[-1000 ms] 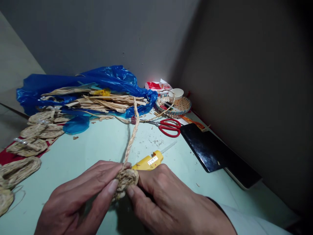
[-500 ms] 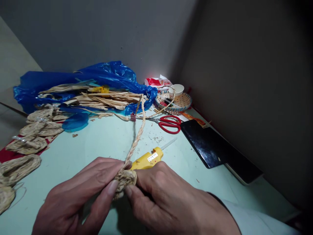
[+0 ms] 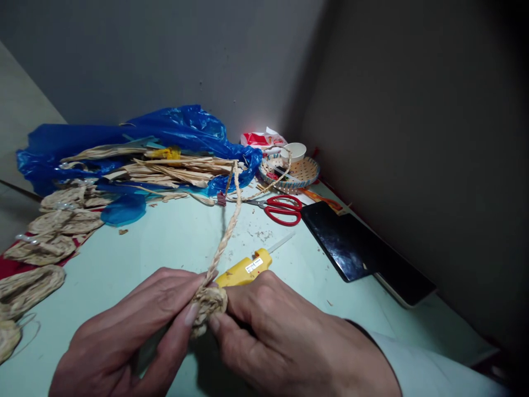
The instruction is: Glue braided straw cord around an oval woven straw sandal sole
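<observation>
Left hand (image 3: 128, 325) is pinching the left side of a little braided coil (image 3: 210, 306), thumb in front and fingers behind, so yeah, it's clamped on it. Right hand (image 3: 285, 336) has the coil's right side, thumb pressed on the front, also gripping. The coil itself sits at the lower middle of the frame, held up between the two hands, with a loose length of braid (image 3: 227, 237) running up from it toward the centre.

Just past the right hand's knuckles there's a yellow glue gun (image 3: 243, 270) with a clear stick poking out. Red-handled scissors (image 3: 283, 210) lie a bit right of centre, near a dark tablet (image 3: 334, 242). Upper left you've got a blue plastic bag (image 3: 177, 124) with a pile of dry straw (image 3: 173, 172), and a shallow basket (image 3: 308, 172) beside a white cup (image 3: 294, 153) near upper centre. More woven pieces (image 3: 35, 284) line the left edge.
</observation>
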